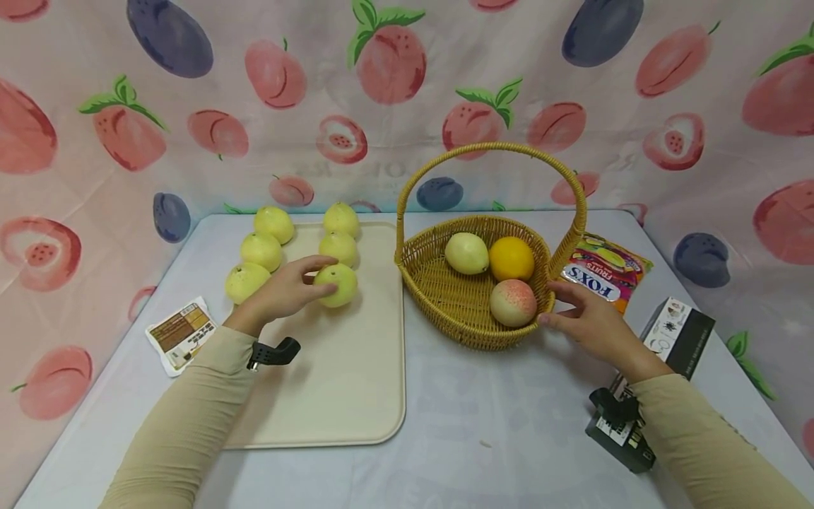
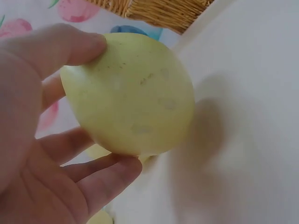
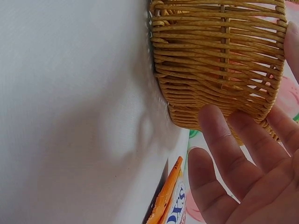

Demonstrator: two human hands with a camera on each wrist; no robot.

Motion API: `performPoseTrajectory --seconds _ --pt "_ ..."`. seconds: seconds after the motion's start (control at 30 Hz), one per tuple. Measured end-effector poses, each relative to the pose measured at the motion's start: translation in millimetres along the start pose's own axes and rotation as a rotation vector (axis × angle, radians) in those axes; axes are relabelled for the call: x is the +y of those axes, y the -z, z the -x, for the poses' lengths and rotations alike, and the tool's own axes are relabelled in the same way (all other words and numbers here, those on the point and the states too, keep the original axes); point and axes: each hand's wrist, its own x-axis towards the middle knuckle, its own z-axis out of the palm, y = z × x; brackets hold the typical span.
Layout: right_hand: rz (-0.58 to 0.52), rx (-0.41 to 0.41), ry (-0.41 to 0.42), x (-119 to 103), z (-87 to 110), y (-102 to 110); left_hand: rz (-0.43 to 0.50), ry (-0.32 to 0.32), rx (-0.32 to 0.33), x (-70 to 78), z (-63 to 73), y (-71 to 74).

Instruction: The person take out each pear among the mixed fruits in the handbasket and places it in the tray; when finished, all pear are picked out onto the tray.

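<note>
Left hand on a pear, right hand at the basket.

My left hand [image 1: 285, 291] curls round a smooth, pale yellow-green pear [image 1: 338, 284] on the flat cream tray [image 1: 356, 382]. My right hand [image 1: 588, 322], fingers straight, rests against the ribbed wall of the woven wicker basket [image 1: 458, 300], beside the fuzzy peach [image 1: 512, 302] inside.

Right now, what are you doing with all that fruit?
A person sits at a table with a tray of yellow-green pears beside a wicker basket. The left hand grips one pear at the front of the tray; five more pears lie in two rows behind it. The right hand rests with straight fingers against the basket's outer wall. Inside the basket lie a lemon, an orange and a peach. A candy bag lies to the basket's right.
</note>
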Motion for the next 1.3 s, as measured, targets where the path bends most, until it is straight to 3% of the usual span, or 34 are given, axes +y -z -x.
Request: performPoseTrajectory --seconds 0.77,1.17,1.3 --pt "0.006 -0.004 0.011 -1 -0.4 1 0.018 0.062 0.009 -23.0 -8.7 1.0" --pt "0.004 -0.005 0.008 0 -0.9 1 -0.035 0.084 0.001 -20.7 -10.1 1.3" --pt "0.003 -0.012 -0.004 0 -0.6 1 -0.042 0.073 0.06 -14.8 -8.4 1.0"
